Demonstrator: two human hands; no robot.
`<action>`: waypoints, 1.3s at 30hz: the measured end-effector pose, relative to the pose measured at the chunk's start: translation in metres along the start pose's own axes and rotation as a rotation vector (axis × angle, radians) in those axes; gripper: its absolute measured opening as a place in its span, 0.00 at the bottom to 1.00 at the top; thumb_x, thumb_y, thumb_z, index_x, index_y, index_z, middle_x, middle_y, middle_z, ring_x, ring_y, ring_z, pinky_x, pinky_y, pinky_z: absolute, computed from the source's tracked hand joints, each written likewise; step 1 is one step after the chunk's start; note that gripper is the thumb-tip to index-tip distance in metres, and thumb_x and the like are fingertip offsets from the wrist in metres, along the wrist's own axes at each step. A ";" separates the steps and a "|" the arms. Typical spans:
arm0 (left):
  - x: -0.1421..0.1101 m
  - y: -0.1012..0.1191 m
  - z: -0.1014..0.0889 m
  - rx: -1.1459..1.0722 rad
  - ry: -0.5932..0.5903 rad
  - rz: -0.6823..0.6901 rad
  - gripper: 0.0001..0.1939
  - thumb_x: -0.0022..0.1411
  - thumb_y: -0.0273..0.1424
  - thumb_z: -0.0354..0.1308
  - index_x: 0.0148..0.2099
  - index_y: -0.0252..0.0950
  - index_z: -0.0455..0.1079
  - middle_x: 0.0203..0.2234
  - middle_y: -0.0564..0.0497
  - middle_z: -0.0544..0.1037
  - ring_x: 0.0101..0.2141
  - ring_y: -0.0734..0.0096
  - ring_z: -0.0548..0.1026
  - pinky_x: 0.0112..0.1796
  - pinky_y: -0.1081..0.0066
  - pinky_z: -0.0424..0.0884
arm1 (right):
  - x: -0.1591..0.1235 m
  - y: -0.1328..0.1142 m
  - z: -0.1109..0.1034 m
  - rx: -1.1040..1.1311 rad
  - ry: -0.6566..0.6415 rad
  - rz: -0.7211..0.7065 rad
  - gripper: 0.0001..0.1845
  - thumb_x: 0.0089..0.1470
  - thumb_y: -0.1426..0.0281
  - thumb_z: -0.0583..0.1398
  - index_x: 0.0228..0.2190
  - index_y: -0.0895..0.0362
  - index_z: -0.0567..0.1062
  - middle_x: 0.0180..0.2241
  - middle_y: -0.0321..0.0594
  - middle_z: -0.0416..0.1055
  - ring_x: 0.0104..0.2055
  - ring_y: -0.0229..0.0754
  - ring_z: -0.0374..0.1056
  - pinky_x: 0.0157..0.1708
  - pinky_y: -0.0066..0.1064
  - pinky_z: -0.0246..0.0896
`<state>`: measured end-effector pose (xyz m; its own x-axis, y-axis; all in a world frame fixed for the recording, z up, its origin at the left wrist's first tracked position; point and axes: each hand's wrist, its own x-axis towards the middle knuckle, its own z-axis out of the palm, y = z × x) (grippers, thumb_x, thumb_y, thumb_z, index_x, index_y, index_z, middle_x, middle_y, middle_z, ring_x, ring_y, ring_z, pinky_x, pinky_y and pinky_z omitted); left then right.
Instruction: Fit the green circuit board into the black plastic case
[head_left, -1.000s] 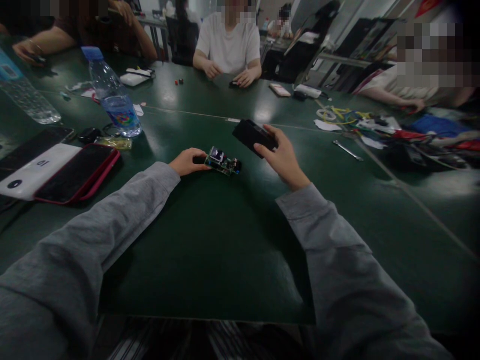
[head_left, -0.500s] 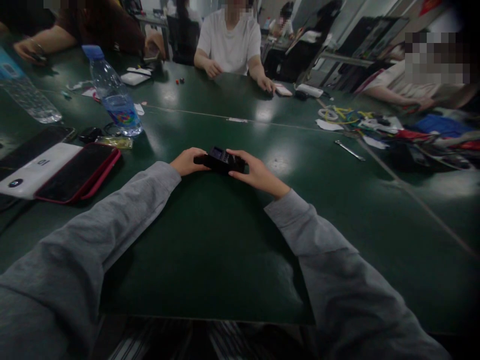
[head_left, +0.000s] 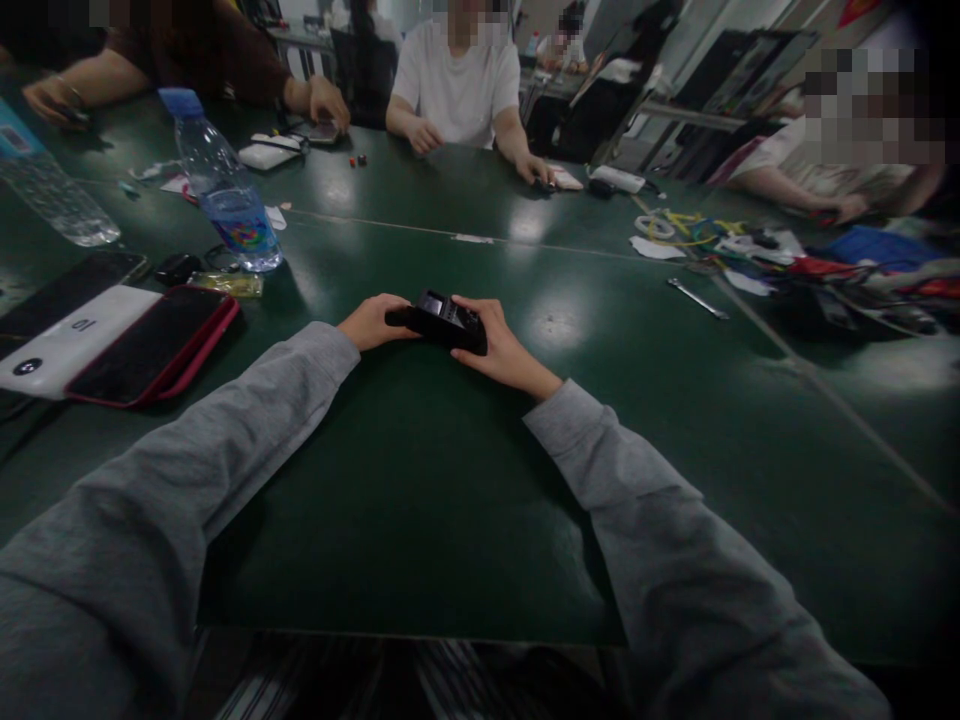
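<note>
A black device [head_left: 448,322] is grasped at opposite ends by left hand [head_left: 375,322] and right hand [head_left: 508,345] over a green table [head_left: 420,500].

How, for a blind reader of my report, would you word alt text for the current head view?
A person's left hand and right hand hold a small black device between them at a dark green table. To the left are a blue-capped bottle and a red-cased phone; to the right, a wrench and jumbled cables.
</note>
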<state>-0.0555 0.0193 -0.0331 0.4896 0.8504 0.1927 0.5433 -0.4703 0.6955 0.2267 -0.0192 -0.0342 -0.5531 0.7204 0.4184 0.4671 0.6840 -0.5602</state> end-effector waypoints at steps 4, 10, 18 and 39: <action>0.000 0.001 -0.001 -0.003 0.003 0.000 0.20 0.57 0.41 0.71 0.48 0.35 0.79 0.46 0.44 0.83 0.48 0.56 0.79 0.53 0.56 0.73 | -0.001 0.004 0.002 0.004 0.021 -0.007 0.45 0.53 0.59 0.67 0.68 0.46 0.59 0.58 0.48 0.59 0.65 0.59 0.58 0.69 0.60 0.56; 0.000 0.000 0.000 0.001 -0.005 0.001 0.20 0.57 0.42 0.71 0.48 0.35 0.79 0.45 0.43 0.83 0.48 0.56 0.79 0.53 0.56 0.72 | 0.000 0.002 0.002 0.021 0.008 0.027 0.45 0.53 0.54 0.67 0.68 0.45 0.59 0.60 0.49 0.60 0.66 0.60 0.58 0.69 0.61 0.54; 0.001 -0.001 0.001 -0.028 -0.004 -0.005 0.18 0.57 0.41 0.71 0.46 0.36 0.80 0.44 0.45 0.83 0.46 0.57 0.80 0.53 0.56 0.73 | 0.001 -0.002 -0.001 0.047 -0.026 0.071 0.46 0.54 0.49 0.66 0.68 0.45 0.58 0.66 0.49 0.62 0.67 0.63 0.60 0.67 0.63 0.54; 0.001 -0.001 0.000 -0.012 -0.001 0.013 0.20 0.57 0.40 0.71 0.48 0.35 0.79 0.45 0.44 0.83 0.48 0.56 0.80 0.54 0.55 0.72 | 0.002 -0.004 -0.004 0.182 0.065 0.199 0.41 0.51 0.52 0.69 0.62 0.51 0.67 0.61 0.52 0.69 0.65 0.60 0.65 0.62 0.58 0.63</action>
<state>-0.0562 0.0206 -0.0335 0.4973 0.8441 0.2006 0.5286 -0.4781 0.7015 0.2264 -0.0197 -0.0281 -0.4146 0.8486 0.3287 0.4277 0.5005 -0.7527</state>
